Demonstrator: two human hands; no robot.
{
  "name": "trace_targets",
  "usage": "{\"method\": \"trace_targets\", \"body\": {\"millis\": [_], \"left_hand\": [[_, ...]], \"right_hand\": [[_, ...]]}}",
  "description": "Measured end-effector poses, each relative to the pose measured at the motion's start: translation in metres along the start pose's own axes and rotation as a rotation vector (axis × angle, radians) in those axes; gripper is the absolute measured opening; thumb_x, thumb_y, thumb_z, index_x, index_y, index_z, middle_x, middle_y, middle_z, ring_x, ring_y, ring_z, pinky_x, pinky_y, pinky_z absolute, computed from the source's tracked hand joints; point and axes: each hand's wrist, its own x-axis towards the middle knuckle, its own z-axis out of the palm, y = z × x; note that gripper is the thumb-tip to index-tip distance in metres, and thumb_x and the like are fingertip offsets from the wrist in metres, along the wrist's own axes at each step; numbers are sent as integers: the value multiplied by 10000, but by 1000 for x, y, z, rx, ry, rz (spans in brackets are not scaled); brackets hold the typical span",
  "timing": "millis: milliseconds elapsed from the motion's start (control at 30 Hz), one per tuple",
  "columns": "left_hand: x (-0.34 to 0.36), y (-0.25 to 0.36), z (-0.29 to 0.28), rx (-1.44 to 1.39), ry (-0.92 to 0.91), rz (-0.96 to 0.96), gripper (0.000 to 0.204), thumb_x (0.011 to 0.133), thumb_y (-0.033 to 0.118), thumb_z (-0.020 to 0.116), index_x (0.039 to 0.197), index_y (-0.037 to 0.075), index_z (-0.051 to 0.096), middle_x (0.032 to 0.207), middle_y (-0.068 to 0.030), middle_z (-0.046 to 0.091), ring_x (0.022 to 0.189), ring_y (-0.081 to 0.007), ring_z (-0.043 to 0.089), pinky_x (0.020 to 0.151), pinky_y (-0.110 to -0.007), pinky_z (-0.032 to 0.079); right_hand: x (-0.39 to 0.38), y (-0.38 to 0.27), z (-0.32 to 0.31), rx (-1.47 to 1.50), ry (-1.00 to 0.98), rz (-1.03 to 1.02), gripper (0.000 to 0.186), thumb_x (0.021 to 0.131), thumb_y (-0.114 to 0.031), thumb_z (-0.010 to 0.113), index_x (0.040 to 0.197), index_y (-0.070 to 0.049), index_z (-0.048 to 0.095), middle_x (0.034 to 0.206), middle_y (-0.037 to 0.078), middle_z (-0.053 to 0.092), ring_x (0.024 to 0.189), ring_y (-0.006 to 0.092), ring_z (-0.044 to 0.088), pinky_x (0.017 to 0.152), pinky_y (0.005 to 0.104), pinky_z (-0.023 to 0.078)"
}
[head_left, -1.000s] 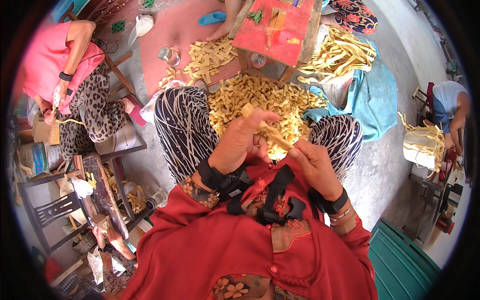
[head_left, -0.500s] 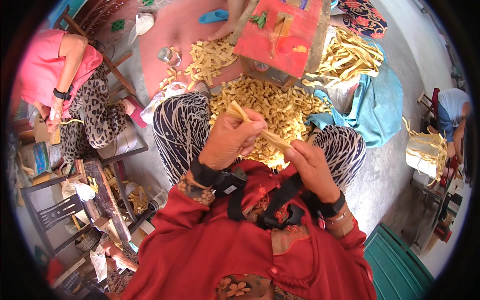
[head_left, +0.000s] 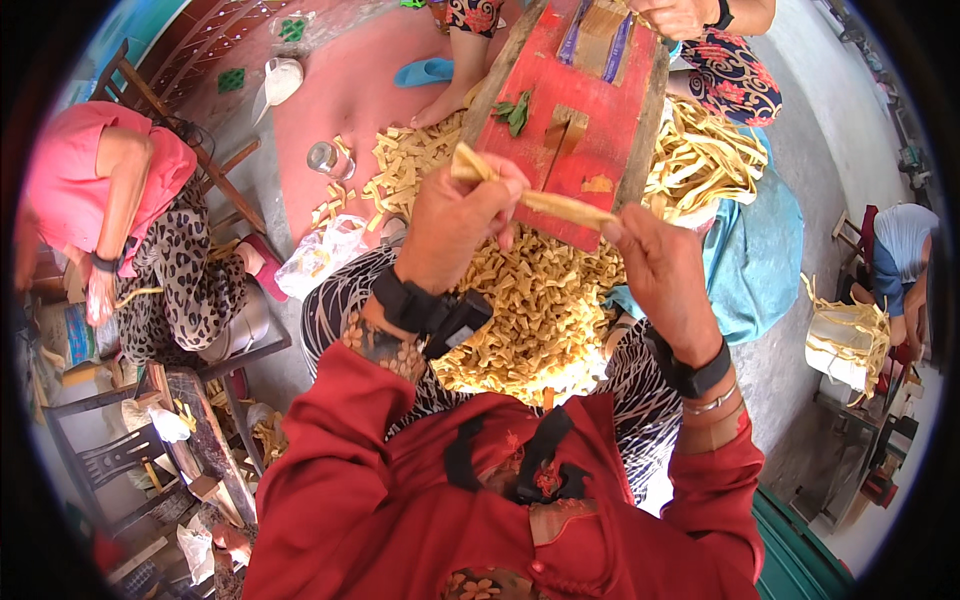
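**Yellow strip stretched between two hands over a pile of short pieces**

The yellow strip point(head_left: 565, 207) runs left to right between the person's hands, seen against the near end of the red table point(head_left: 615, 140). The left grip point(head_left: 450, 225) covers a stretch of it and the right thumb overlaps its right tip; how the fingers behind are placed is hard to make out. The strip's left end pokes out past the left grip on the far side, and its middle spans the gap bare. The left grip is closed around it between thumb and fingers; the right grip point(head_left: 665, 275) pinches its right end.

Compared with half a second ago, both hands and the strip appear farther out, and more of the table is in view. A co-worker's hand point(head_left: 675, 15) now shows at the table's far end, cut off by the top edge.

Nearer, a pile of short yellow pieces point(head_left: 530, 310) lies between the knees, its far part covered by the hands and table. To the right, long yellow strips point(head_left: 705, 165) are heaped beside a blue cloth point(head_left: 755, 250). Far left of the pile is a glass jar point(head_left: 335, 160); farther left, a co-worker in a pink top point(head_left: 140, 160) bends forward.
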Motion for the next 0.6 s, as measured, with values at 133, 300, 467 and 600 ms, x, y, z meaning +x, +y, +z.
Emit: {"method": "trace_targets", "body": {"millis": [133, 300, 467, 600], "left_hand": [[37, -1, 3, 122, 33, 92, 69, 852, 77, 545, 861, 27, 591, 598, 15, 470, 456, -43, 395, 426, -211, 391], [56, -34, -4, 1006, 198, 387, 129, 808, 109, 590, 745, -4, 586, 567, -51, 548, 485, -116, 502, 465, -290, 396], [3, -14, -19, 826, 162, 67, 223, 816, 196, 640, 733, -6, 594, 559, -40, 552, 523, -95, 519, 498, -276, 405], [-52, -46, -29, 667, 134, -363, 273, 885, 256, 593, 815, -5, 628, 583, -11, 569, 498, -70, 512, 429, -216, 369]], "right_hand": [[33, 18, 3, -103, 88, -28, 227, 886, -196, 557, 730, -52, 476, 570, 181, 478, 543, 392, 505, 457, 442, 356], [22, 53, 44, -152, 100, 4, 223, 891, -201, 556, 747, -37, 509, 584, 191, 471, 526, 389, 490, 467, 439, 355], [-26, 11, 33, -32, 2, 112, 201, 889, -156, 546, 738, -43, 477, 607, 183, 471, 556, 379, 490, 487, 432, 364], [-53, -23, 43, -5, -2, -74, 108, 816, -114, 592, 745, -84, 517, 646, 98, 518, 567, 289, 534, 475, 387, 398]]}}
